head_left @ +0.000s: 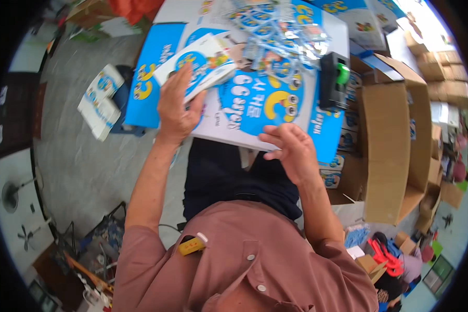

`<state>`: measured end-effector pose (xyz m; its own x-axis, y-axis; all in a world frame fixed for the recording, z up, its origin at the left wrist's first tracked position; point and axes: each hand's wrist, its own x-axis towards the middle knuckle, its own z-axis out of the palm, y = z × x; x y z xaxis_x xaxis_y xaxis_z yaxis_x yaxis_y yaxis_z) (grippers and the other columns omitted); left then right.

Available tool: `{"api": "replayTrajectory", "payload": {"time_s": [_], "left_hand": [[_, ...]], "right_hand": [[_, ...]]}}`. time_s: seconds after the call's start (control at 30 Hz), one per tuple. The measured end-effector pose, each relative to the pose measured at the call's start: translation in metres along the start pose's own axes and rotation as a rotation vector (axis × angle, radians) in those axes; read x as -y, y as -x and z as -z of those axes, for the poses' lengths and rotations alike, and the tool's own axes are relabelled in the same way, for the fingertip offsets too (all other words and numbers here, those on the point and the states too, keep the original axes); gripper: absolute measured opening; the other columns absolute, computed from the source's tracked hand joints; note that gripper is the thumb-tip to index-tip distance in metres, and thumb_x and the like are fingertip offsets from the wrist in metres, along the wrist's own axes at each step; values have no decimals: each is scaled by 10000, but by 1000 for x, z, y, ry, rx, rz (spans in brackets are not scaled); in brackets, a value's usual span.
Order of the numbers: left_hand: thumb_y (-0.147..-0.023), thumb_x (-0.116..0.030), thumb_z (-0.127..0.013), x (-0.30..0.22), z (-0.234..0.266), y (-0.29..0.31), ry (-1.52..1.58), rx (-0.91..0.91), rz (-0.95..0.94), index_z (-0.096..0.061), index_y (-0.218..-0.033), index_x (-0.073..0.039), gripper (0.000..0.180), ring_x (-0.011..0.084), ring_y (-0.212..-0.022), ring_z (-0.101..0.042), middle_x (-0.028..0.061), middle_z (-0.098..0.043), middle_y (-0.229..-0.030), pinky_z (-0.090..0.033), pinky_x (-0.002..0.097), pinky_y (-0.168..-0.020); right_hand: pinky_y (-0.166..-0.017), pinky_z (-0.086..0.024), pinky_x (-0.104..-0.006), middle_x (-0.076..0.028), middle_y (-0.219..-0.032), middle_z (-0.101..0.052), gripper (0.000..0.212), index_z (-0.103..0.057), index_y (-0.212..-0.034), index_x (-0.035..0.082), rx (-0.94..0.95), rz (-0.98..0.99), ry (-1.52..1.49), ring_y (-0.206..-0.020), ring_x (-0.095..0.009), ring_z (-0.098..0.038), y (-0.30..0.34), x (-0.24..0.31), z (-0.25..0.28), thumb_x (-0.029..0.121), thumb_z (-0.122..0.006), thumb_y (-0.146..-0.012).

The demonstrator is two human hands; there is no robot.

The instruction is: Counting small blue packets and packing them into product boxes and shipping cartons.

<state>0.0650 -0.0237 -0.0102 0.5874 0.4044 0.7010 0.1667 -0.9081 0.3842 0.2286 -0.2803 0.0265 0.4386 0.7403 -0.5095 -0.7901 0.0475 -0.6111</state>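
Note:
My left hand (179,106) grips a small white carton (211,63) with a blue and yellow print, its fingers across the face and its thumb by the near edge. The carton lies at a slant over a large blue and white printed box (234,112) in front of me. Near that box's front edge hovers my right hand (295,151), its fingers slightly bent and apart, holding nothing. Farther back, a pile of clear printed packets (281,41) covers part of the box top. A black tape dispenser (334,86) with a green part sits at the right.
To the right stands an open brown cardboard box (392,145), with small cartons (332,179) beside it. A blue stool (130,114) at the left bears white printed cartons (100,104). Stacked brown boxes (447,73) and other people (411,268) are farther right.

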Motion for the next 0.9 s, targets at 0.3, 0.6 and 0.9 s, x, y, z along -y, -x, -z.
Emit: {"api": "replayTrajectory", "payload": {"time_s": [0.3,0.6,0.9], "left_hand": [[-811,-33,-818,0,9,0,120,35,74,-477,-1475,-32,746,368,-1316,-584,203,-558,-1481,-484,435,-1070],[-843,-125,-821,8,6,2,-8,39,-70,-738,-1198,-102,365,303,-1238,-632,156,-605,-1439,-497,420,-1055],[-823,-156,-845,8,-3,4,21,-50,-7,-779,-1089,-100,280,279,-1162,-653,122,-656,-1373,-492,426,-1007]], "right_hand": [[-802,-607,-336,-85,-1053,-729,167,-716,-1051,13,192,185,250,-971,-173,-705,-86,-50,-93,168,-660,-1024],[-821,-611,-343,-98,-1014,-734,182,-708,-1053,-17,130,198,337,-950,-164,-702,-100,-60,-101,157,-660,-1027],[-757,-592,-294,-84,-1041,-737,170,-708,-1088,-3,34,374,1253,-922,-132,-694,-82,-33,-84,113,-724,-965]]}}
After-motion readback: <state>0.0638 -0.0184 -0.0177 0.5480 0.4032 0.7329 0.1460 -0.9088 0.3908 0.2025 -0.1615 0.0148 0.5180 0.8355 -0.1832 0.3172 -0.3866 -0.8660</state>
